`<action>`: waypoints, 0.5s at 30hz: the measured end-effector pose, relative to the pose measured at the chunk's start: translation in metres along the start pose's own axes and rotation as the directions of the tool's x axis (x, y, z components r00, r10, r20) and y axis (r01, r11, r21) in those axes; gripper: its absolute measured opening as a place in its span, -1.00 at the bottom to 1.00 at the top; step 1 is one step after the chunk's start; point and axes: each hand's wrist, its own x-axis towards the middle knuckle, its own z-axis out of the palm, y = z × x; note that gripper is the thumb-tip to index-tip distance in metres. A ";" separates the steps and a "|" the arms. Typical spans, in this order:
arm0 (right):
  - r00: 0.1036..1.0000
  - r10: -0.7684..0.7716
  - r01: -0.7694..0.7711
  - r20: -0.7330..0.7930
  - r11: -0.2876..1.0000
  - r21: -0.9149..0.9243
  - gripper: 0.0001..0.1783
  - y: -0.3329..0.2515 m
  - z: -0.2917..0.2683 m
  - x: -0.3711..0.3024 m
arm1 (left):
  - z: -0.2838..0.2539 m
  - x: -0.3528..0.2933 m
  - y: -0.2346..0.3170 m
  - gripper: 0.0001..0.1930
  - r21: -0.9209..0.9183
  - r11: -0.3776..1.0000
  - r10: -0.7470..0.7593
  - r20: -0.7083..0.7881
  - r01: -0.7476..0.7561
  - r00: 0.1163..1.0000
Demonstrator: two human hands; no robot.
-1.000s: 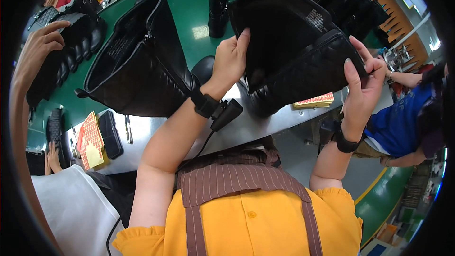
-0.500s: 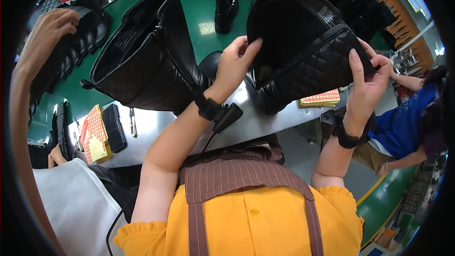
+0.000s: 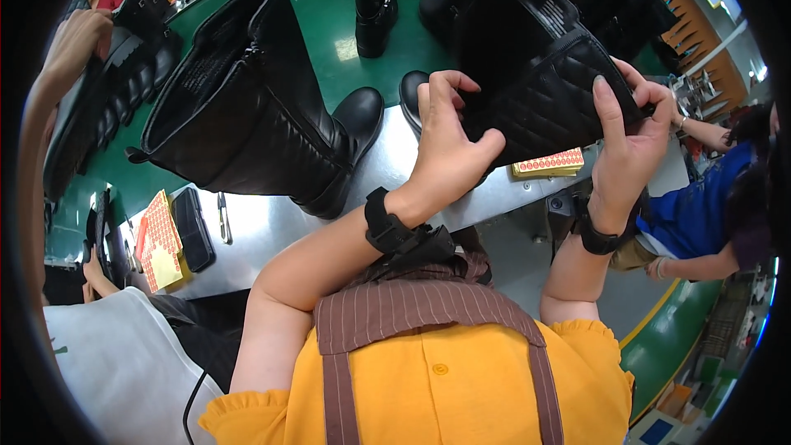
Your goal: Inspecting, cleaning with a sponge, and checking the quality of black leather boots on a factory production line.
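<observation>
A tall black quilted boot (image 3: 544, 99) tilts over the table with its wide top facing me. My right hand (image 3: 630, 132) pinches the right edge of its shaft, thumb on the quilting and fingers behind. My left hand (image 3: 453, 136) is at the shaft's left side, thumb and curled fingers apart; whether its fingertips touch the leather I cannot tell. A second tall black boot (image 3: 247, 107) stands to the left, top open, a zip running down its side and its toe pointing away.
Left on the metal tabletop (image 3: 264, 239) lie a sticker sheet (image 3: 161, 235), a black phone (image 3: 194, 231) and a pen (image 3: 223, 218). A sticker stack (image 3: 548, 163) lies beneath the held boot. More boots (image 3: 375, 16) stand on the green surface. Co-workers are at left and right; one hand (image 3: 78, 45) reaches in.
My left hand has let go of the boot's edge and moved right and down, fingers spreading. The held boot has shifted slightly up and right. A co-worker's hand at left has moved left.
</observation>
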 end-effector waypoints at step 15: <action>0.999 -0.047 0.047 0.024 0.999 0.009 -0.61 -0.001 -0.002 0.009 | 0.003 0.010 0.009 -0.61 0.075 0.996 0.035 0.083 -0.041 0.996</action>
